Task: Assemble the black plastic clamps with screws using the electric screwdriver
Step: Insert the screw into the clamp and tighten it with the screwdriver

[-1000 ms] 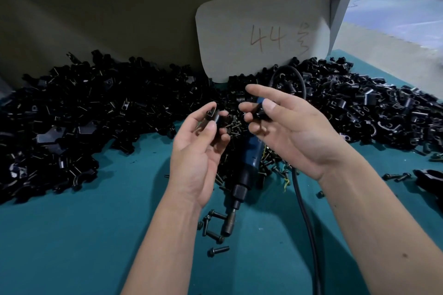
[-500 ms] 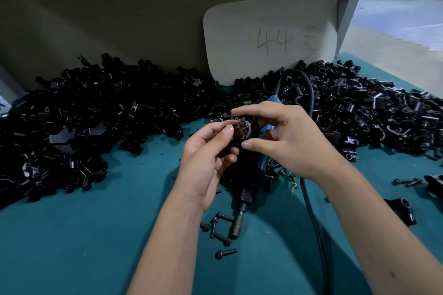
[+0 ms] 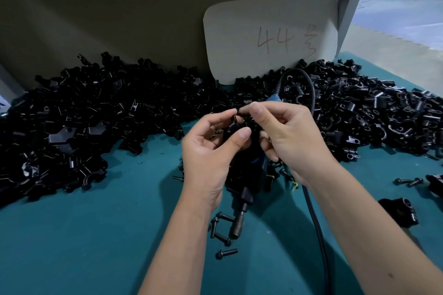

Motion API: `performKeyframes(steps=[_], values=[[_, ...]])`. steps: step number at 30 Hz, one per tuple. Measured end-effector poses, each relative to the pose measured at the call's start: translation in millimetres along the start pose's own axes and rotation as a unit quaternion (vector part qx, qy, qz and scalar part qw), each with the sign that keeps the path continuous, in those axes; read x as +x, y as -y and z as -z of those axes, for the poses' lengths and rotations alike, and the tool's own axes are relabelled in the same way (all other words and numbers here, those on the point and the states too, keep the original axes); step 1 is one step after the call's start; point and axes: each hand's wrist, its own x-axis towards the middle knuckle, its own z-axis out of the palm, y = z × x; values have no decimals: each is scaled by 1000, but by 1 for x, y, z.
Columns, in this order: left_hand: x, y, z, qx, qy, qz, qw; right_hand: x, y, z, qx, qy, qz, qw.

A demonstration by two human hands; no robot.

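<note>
My left hand point(image 3: 211, 148) and my right hand point(image 3: 285, 136) meet above the table's middle and pinch one small black plastic clamp point(image 3: 236, 124) between fingertips and thumbs. Below the hands lies the blue and black electric screwdriver point(image 3: 249, 189), its bit end point(image 3: 237, 227) pointing toward me and its black cable point(image 3: 318, 227) running past my right forearm. Several loose black screws point(image 3: 221, 230) lie beside the bit. The hands hide most of the clamp.
Heaps of black clamp parts point(image 3: 84, 122) cover the back of the teal table point(image 3: 72, 246), left and right point(image 3: 374, 112). A grey card marked 44 point(image 3: 271, 38) leans on the back wall. An assembled clamp point(image 3: 400, 211) and two screws point(image 3: 407, 181) lie at the right.
The hands were apart, each with a piece; they have come together and now both pinch the clamp. The camera has dipped slightly.
</note>
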Motion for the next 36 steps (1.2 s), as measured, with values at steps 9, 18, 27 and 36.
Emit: performKeyframes(steps=[9, 18, 27, 36], values=[[1, -3, 4, -72, -31, 109, 991, 0, 4, 10, -57, 88, 76, 992], [1, -2, 7, -55, -16, 132, 990, 2, 2, 6, -75, 41, 79, 993], [0, 2, 3, -26, 0, 74, 997, 5, -1, 9, 53, -29, 50, 997], [0, -3, 0, -15, -18, 46, 999, 3, 6, 12, -41, 39, 123, 991]])
